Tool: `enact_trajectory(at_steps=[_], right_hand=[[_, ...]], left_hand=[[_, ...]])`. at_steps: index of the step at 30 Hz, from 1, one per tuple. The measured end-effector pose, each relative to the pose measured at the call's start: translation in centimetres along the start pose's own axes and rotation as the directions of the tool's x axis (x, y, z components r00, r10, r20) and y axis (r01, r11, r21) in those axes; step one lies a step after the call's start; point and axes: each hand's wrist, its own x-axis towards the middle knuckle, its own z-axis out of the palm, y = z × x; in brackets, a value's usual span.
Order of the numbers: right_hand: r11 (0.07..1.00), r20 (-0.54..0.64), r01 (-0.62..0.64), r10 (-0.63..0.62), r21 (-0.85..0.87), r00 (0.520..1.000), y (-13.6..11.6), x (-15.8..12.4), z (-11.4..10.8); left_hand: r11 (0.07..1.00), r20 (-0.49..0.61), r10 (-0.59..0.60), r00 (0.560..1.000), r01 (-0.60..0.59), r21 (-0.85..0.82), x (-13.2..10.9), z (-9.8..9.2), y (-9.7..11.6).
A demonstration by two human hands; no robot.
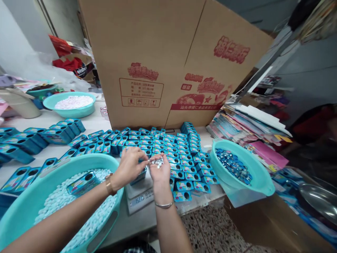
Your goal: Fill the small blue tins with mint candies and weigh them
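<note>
From my head, the biggest writing in front of me is on the brown cardboard carton (168,52): red Chinese print, 板装 in a small box, and a red band low on the right that begins 汕头市福仁食品. Behind it on the left a dark bag (81,71) shows "eishu". The display of my scale (143,202) reads what looks like 152.0. The lettering on the blue tins (171,154) is too small for me to read.

Those tins are glossy, narrow boxes, each with a round dark hole in its top, standing in packed rows on the white table. The plastic tub (23,207) at my left is smooth turquoise, heaped with small rounded pellets (54,196); the one at my right (263,172) holds shiny blue metallic pieces (234,167).

My right hand (161,172) is palm up, its fingers curled into a shallow cup holding a little pile of pale pellets (158,161). My left hand (131,163) meets its edge, thumb and fingertips narrowed to a pinch; whether a pellet sits between them I cannot tell.

Under that hand, on the scale, a partly hidden tin (139,176) slants up toward the right. Another tin (83,183) lies on the tub's pellets, long axis likewise slanted, hole toward the right end.
</note>
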Motion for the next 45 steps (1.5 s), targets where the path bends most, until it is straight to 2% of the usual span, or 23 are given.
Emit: enact_trajectory(at_steps=[4,7,12,15,17,23,28,32,35,37,38,40,43,45], right_hand=[[0.999,-0.004,0.018,-0.017,0.035,1.0,-1.3,0.0,-0.6],[0.999,-0.001,0.026,-0.026,0.028,1.0,-1.9,-0.1,-0.7],[0.999,0.005,0.018,-0.019,0.026,1.0,-2.5,-0.5,-0.2],[0.999,-0.003,-0.017,0.017,0.039,1.0,-2.5,-0.7,0.1],[0.998,-0.003,-0.043,0.043,0.049,0.999,-2.4,-0.7,0.3],[0.995,0.015,-0.068,0.067,0.069,0.998,-2.7,-0.9,0.0],[0.996,0.018,-0.037,0.036,0.084,0.999,-3.2,-1.1,-0.1],[0.995,0.042,-0.067,0.064,0.073,0.997,-3.4,-1.4,-0.1],[0.99,0.057,-0.125,0.121,0.062,0.991,-3.8,-1.4,-0.8],[0.986,0.07,-0.15,0.145,0.074,0.987,-4.3,-1.1,-1.3],[0.981,0.053,-0.169,0.165,0.096,0.985,-4.6,-0.8,-1.5],[0.97,0.011,-0.192,0.193,0.146,0.981,-5.0,-0.5,-1.6],[0.965,-0.018,-0.187,0.193,0.182,0.981,-5.3,-0.3,-1.5],[0.97,-0.019,-0.176,0.181,0.171,0.983,-5.0,-0.2,-1.3]], left_hand=[[0.994,0.038,0.006,0.999,-0.011,0.113,-0.8,0.5,-2.0],[0.994,0.062,0.02,0.998,-0.027,0.105,-0.6,0.3,-1.8],[0.999,-0.082,0.007,0.997,-0.004,0.033,0.4,-3.5,-0.7],[1.0,-0.094,-0.011,0.996,0.012,0.008,0.2,-4.8,-0.8],[1.0,-0.066,-0.026,0.998,0.026,0.002,-0.4,-4.2,-1.1],[0.997,0.085,-0.015,0.996,0.008,0.074,-2.6,-0.4,-2.2],[0.992,0.117,0.02,0.993,-0.034,0.124,-2.6,1.3,-2.1],[0.986,0.158,-0.001,0.987,-0.026,0.166,-2.7,3.0,-1.3],[0.985,0.164,-0.015,0.986,-0.013,0.17,-2.7,2.9,-1.4],[0.987,0.125,-0.029,0.992,0.009,0.16,-2.6,0.7,-2.1],[0.987,0.085,-0.042,0.995,0.028,0.156,-2.5,-1.1,-2.7],[0.984,-0.024,-0.079,0.997,0.082,0.159,-2.5,-5.9,-4.5],[0.962,-0.187,-0.159,0.969,0.194,0.19,-2.8,-14.0,-8.9],[0.928,-0.263,-0.241,0.934,0.301,0.218,-3.1,-18.2,-12.8]])
